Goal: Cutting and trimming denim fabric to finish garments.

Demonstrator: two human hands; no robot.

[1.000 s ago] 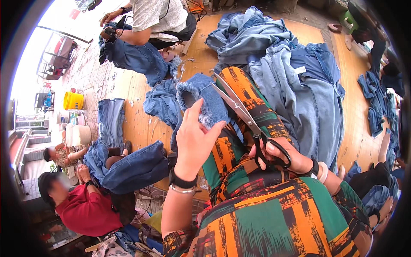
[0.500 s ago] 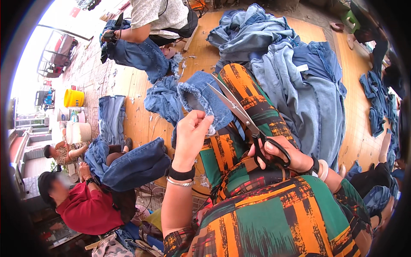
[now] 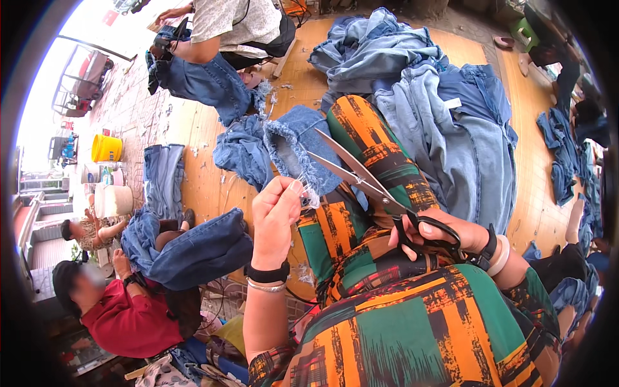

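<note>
My left hand (image 3: 276, 213) is closed, thumb and fingertips pinching white loose threads (image 3: 308, 182) pulled from the frayed edge of a blue denim leg (image 3: 303, 138). The leg's open end faces my left hand, and part of it rests over my patterned trouser leg (image 3: 361, 129). In my right hand (image 3: 445, 232) is a pair of scissors (image 3: 380, 193), fingers through the black handles. The blades stand apart, their tips over the denim close to the frayed edge. More crumpled denim (image 3: 242, 155) lies just left of that leg.
A large pile of light blue jeans (image 3: 445, 129) lies to my right on a tan board (image 3: 206, 155) scattered with lint. Two co-workers handle denim: a person in a red top (image 3: 138, 316) at left and one in a patterned shirt (image 3: 225, 22) ahead. A yellow bucket (image 3: 106, 148) stands far left.
My left hand has drawn back slightly toward me from the frayed edge, stretching the threads. My right hand has moved a little right and nearer, and the scissor blades have spread wider.
</note>
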